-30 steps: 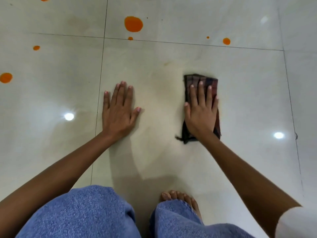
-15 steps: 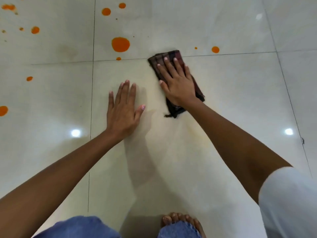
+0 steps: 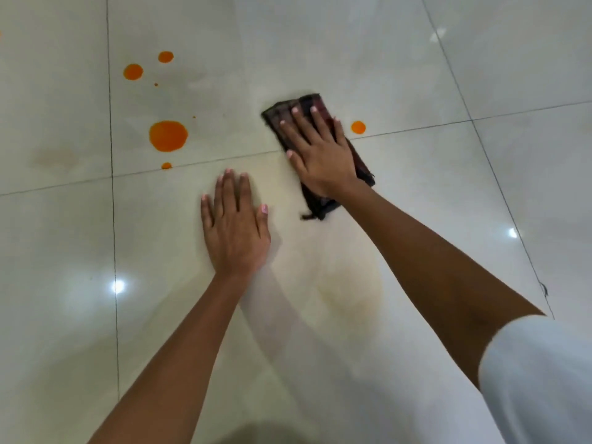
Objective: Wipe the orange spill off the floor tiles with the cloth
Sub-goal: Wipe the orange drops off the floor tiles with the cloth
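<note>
Near: a faint yellow film [image 3: 352, 293] on the floor [image 3: 416, 75], probably residue needing another pass. The left hand [image 3: 235, 232] lies flat on the tile as a brace, fingers straight and close together, holding nothing. Farther right, the right hand [image 3: 320, 155], fingers spread, presses flat on the folded cloth [image 3: 317, 203], which straddles a grout line. The cloth's long axis runs near-right to far-left, in line with the forearm. Good practice: even palm pressure, sweeping to the small drop [image 3: 358, 127] just right, then the large drop [image 3: 168, 136] far left.
</note>
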